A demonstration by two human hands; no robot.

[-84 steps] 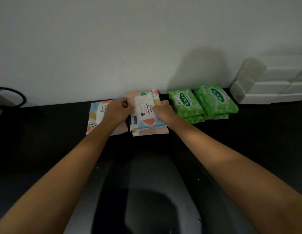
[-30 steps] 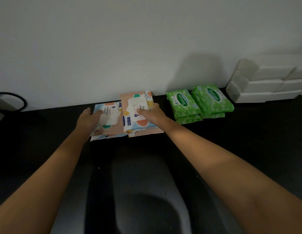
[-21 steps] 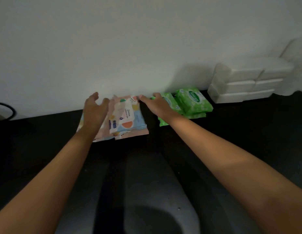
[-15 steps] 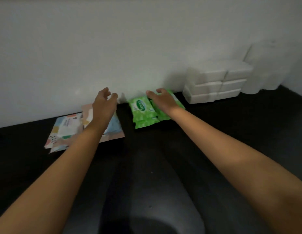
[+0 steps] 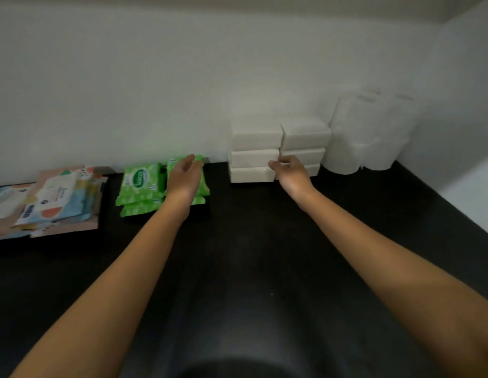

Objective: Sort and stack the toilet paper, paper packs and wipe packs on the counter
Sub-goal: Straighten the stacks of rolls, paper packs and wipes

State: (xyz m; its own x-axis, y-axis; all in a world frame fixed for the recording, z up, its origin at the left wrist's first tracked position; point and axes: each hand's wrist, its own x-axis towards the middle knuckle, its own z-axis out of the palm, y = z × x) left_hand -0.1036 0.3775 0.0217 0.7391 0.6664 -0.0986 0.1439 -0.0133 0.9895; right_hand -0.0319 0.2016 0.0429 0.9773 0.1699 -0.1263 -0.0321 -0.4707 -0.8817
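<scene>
Patterned pastel wipe packs (image 5: 54,197) lie stacked at the far left of the black counter (image 5: 251,241). Two piles of green wipe packs (image 5: 139,184) sit beside them. My left hand (image 5: 184,178) hovers over the right green pile with relaxed fingers and holds nothing. White paper packs (image 5: 253,154) stand in two stacks against the wall. My right hand (image 5: 290,173) is in front of those stacks, fingers loosely curled, empty. White toilet paper rolls (image 5: 365,132) are stacked in the right corner.
A white wall (image 5: 183,91) runs along the back of the counter and a side wall closes the right corner. A dark rounded shape (image 5: 237,350) lies at the near edge below my arms.
Both hands let go of the patterned wipe packs and moved right. The view swung right, bringing the paper packs and toilet paper rolls into sight.
</scene>
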